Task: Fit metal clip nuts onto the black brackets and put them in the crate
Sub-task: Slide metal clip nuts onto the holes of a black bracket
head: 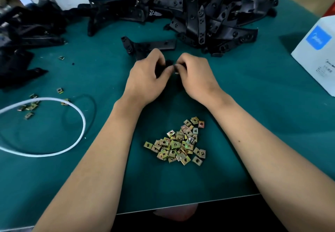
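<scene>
Both hands meet over the middle of the desk (253,104), working one black bracket (154,45) whose long arm pokes out toward the far edge. The left hand (146,75) curls its fingers round the near end of the bracket and steadies it. The right hand (195,75) pinches something small at the bracket's tip with thumb and forefinger; a glint of brass shows there, likely a clip nut (176,72), though it is mostly hidden. Wrists are raised a little, knuckles up, forearms converging from the near edge.

To do this step well, I would keep the left grip firm and close to the tab so the bracket cannot twist, line the nut's open mouth square with the tab edge, and push straight on until its hole sits over the bracket's hole. A skewed push could spring the clip or send it flying.

The supply of clip nuts (178,143) lies heaped between the forearms near the near edge; a few strays (30,105) sit toward the left edge. Unfitted brackets (217,14) are piled along the far edge. No crate can be made out for certain.
</scene>
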The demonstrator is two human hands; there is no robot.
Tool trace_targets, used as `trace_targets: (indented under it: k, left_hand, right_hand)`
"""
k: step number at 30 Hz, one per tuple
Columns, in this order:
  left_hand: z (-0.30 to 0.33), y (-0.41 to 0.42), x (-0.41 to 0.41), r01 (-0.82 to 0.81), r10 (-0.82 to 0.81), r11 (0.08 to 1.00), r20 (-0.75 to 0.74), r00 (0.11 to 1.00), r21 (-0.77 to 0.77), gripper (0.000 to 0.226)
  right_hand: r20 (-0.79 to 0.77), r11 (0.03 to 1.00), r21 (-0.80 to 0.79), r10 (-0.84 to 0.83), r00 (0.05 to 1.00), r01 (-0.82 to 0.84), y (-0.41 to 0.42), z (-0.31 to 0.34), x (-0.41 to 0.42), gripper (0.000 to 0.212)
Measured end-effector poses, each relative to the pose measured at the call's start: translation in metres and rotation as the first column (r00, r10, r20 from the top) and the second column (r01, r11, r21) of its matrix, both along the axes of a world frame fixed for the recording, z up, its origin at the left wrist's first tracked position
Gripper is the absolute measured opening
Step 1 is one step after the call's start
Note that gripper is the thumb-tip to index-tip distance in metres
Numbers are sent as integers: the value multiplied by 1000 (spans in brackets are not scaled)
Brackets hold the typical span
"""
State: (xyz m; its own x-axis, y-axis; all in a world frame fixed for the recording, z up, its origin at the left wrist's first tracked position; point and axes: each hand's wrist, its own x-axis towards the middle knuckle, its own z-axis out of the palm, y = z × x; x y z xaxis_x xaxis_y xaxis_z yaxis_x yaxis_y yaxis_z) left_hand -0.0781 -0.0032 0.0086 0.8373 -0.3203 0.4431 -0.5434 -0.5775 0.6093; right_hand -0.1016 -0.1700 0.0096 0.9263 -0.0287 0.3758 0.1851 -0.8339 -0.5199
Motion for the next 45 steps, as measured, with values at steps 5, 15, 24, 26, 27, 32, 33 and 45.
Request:
trace_targets:
  k: [5,15,24,26,27,32,33,45]
  left_hand:
    - [4,-5,-1,-54,18,981,-195,981,-185,25]
    - [6,14,11,54,-73,995,-265,962,-80,62]
    - [-3,17,15,-69,31,981,-202,979,-184,120]
    - [-4,15,16,-95,74,986,-148,986,-139,122]
    - [-5,15,16,-109,95,988,-119,988,-114,123]
    - [-4,16,20,-154,155,986,4,988,-66,116]
    - [-4,16,20,-137,137,988,2,991,-73,115]
    - [-2,3,8,32,-37,989,-32,999,-142,111]
  right_hand:
    - [-39,895,446,-14,999,30,-1,0,0,12]
    - [-87,639,769,106,991,-1,-1,2,-3,13]
    - [-96,625,780,178,979,-37,-2,1,-4,17]
    - [-91,615,787,184,979,-43,-2,0,-3,12]
    - [-89,609,792,187,978,-45,-2,0,-3,10]
    - [-89,605,795,192,977,-46,-2,0,-3,13]
    - [-93,615,787,190,977,-45,-3,1,-3,15]
    - [-110,736,675,169,979,-51,-2,1,-4,20]
